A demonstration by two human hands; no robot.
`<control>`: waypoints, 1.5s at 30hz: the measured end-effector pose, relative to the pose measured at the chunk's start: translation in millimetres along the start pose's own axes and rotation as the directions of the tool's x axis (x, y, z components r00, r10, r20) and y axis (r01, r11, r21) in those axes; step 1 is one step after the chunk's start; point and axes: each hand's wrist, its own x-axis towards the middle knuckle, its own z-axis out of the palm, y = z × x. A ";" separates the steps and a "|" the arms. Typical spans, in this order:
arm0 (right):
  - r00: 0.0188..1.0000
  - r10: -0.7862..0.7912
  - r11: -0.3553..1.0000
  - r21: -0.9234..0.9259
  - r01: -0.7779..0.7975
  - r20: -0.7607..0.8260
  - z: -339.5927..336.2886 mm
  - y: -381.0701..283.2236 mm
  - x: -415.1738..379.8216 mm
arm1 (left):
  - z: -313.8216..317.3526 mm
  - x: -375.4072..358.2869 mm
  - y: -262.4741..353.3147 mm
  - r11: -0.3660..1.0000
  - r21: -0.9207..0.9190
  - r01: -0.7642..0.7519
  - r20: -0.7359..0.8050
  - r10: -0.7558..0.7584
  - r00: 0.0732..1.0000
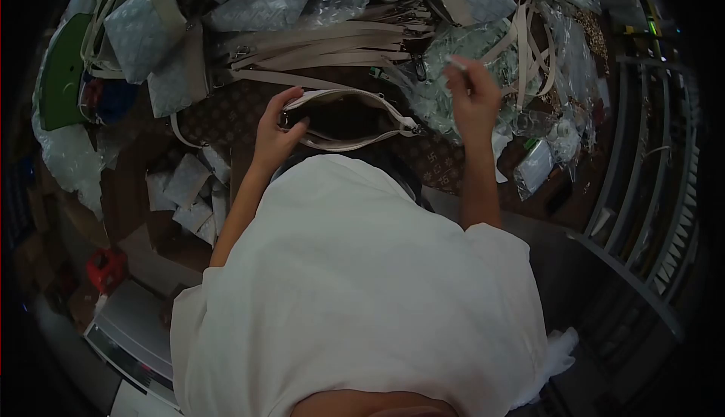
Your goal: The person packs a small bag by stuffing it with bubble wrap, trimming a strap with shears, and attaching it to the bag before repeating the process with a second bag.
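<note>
Head view: the step in hand looks best served by a steady left hand [281,131], keeping the bag [347,118] level and its mouth wide without creasing the rim. That hand is partly open, thumb inside the mouth and fingers round the outside, pinching the rim at the bag's left end. The right hand [476,96] is raised beside the bag, apart from it, fingers curled and tips together on what looks like a pale piece [458,62], too small to name; a light, secure pinch would suit it. The bag sits just beyond the white shirt [347,266], at the table's [442,164] near side, mouth up. Past it, straps [325,44] run side by side. Clear plastic [442,103] is heaped near the right hand. Farther out, wrapped bags [147,32] crowd the far side, and packets [186,180] lie left of the left forearm
</note>
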 end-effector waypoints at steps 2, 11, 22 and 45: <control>0.914 -0.225 0.962 -0.073 0.263 0.339 19.1 -26.3 -12.6 | 1.2 -0.8 0.4 0.999 -0.045 0.012 0.005 -0.011 1.000; 0.690 -0.581 0.548 -0.420 0.723 0.431 121.0 -4.2 64.0 | 0.0 -8.6 -6.7 0.995 -0.071 -0.073 0.004 0.073 0.997; 0.284 -0.288 0.850 0.108 0.516 0.915 93.6 -90.1 73.4 | -51.2 -2.9 -8.6 0.967 0.200 -0.156 -0.168 0.190 0.967; 0.450 -0.298 0.533 0.538 -0.653 0.842 52.3 -71.9 54.6 | -62.8 28.7 85.3 0.825 -0.548 0.140 0.217 -0.021 0.976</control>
